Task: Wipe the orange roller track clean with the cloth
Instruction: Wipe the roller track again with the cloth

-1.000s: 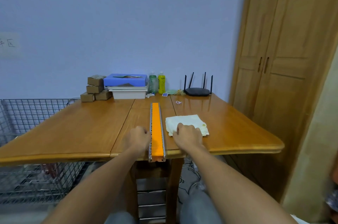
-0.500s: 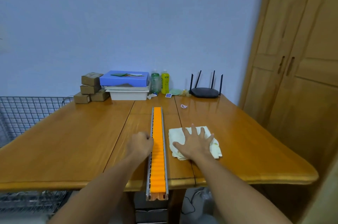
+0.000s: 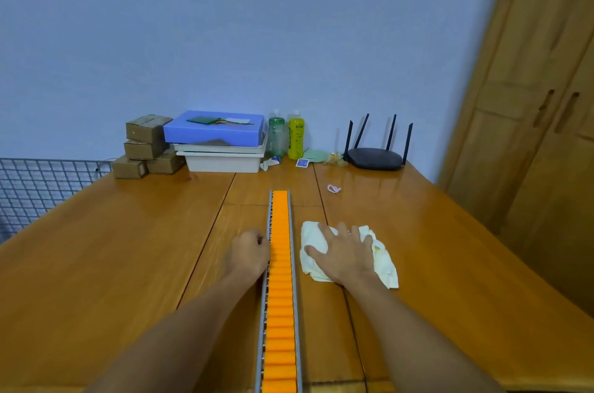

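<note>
The orange roller track (image 3: pixel 280 280) lay lengthwise down the middle of the desk (image 3: pixel 112 248), running from the near edge away toward the wall, and by the look of it no wiping had started. The cloth (image 3: pixel 385 267) was on the wood just right of the track, crumpled, with a faint yellowish mark on it, and no part of it touched the rollers. So the whole job was ahead: gather the cloth, bring it across onto the orange surface, then work along the length.

Over on the right, the right hand (image 3: pixel 344 253) was flat on top of the cloth, its grip wide, fingers spread and pressing down, nothing closed around the fabric yet. The left hand (image 3: pixel 249 253) had a tight grip, fingers curled in against the grey left rail about halfway along the track, apparently pinning it steady.

The track sat between the two hands, touching the left one, just beside the right one. The cloth had only a short way to go sideways to reach the rollers, I'd judge.
</note>
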Motion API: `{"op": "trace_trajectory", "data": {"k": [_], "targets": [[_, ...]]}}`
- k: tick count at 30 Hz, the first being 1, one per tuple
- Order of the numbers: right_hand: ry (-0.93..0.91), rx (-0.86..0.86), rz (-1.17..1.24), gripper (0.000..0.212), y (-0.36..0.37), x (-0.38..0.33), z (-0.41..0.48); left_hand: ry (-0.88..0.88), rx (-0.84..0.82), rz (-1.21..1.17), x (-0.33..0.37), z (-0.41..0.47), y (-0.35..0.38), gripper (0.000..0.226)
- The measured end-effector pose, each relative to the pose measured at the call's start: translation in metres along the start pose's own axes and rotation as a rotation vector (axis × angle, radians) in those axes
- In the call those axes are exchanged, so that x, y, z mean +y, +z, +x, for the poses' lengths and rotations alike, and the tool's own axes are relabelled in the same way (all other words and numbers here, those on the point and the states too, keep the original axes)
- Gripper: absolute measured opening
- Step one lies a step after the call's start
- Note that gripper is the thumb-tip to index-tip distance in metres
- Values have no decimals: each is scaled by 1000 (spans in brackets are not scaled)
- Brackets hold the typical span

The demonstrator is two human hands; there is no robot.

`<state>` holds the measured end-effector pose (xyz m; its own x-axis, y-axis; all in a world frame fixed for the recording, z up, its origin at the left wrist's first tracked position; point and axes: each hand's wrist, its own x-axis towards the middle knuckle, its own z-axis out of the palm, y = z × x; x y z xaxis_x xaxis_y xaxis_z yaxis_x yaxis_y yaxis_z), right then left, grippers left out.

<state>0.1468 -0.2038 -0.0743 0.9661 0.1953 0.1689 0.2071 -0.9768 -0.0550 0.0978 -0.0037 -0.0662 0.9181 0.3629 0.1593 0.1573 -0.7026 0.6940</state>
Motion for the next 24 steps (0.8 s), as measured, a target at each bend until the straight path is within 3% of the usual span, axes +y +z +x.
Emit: {"op": "trace_trajectory", "data": {"k": [7, 14, 24], "targets": [[-29, 75, -15, 52, 4, 2, 42, -16, 20, -36, -4, 49, 21, 12], [47, 196, 147, 48, -6, 3, 95, 6, -3, -101, -9, 89, 29, 15], [-111, 250, 172, 41, -25, -65, 174, 18, -6, -230, -17, 104, 37, 27]]}}
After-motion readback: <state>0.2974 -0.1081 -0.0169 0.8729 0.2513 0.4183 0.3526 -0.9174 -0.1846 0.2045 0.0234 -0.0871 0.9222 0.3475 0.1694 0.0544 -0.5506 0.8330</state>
